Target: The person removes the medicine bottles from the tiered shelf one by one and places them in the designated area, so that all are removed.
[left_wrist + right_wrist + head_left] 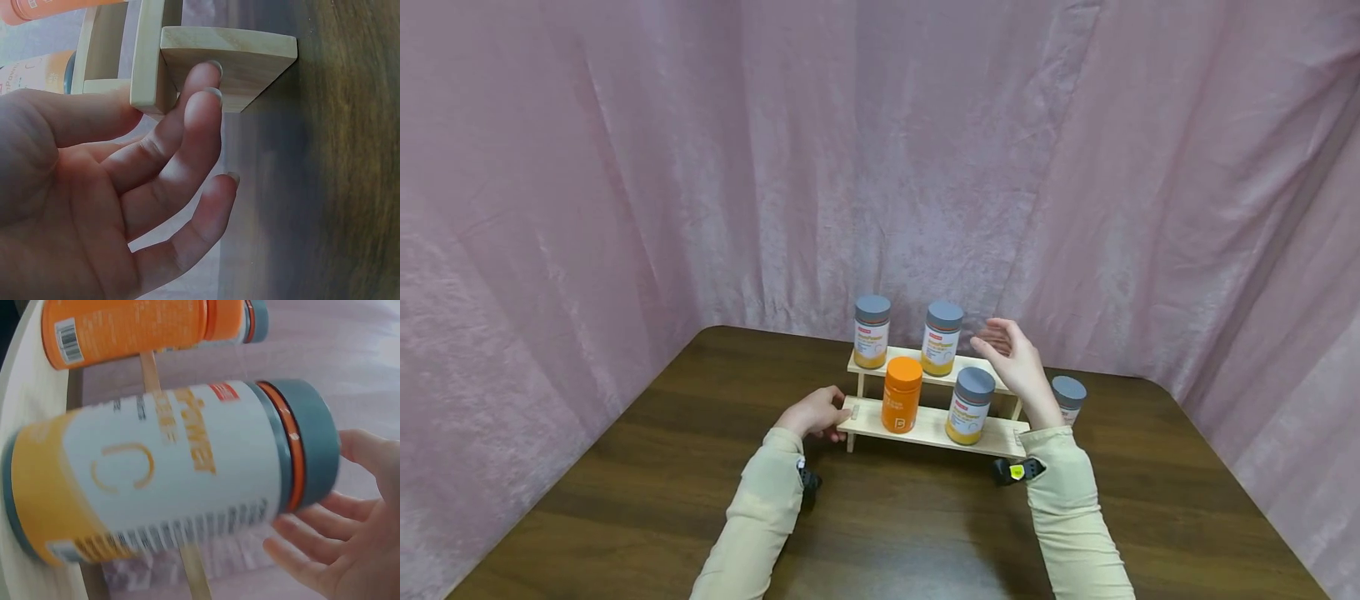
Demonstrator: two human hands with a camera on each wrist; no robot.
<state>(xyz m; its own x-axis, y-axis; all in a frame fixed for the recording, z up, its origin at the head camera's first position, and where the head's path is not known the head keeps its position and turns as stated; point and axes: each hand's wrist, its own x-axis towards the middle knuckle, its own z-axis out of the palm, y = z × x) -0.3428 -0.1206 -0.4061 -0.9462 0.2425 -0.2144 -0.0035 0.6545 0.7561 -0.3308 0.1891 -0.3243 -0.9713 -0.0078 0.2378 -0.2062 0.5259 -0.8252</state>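
If my left hand (812,414), now pinching the two-tier wooden rack (933,420) at its lower left corner, jerks it, the grey-lidded jars (967,417) aboard could topple toward the desk's (887,521) back edge! My right hand (1021,367) hovers empty, fingers loosely bent, by the rack's upper right corner.

Your right hand (362,531) is at the right, some fingers partly behind the grey-lidded jar (169,469); you can't tell if they touch it. That jar and an orange jar (134,331) stand on a pale board (25,369).
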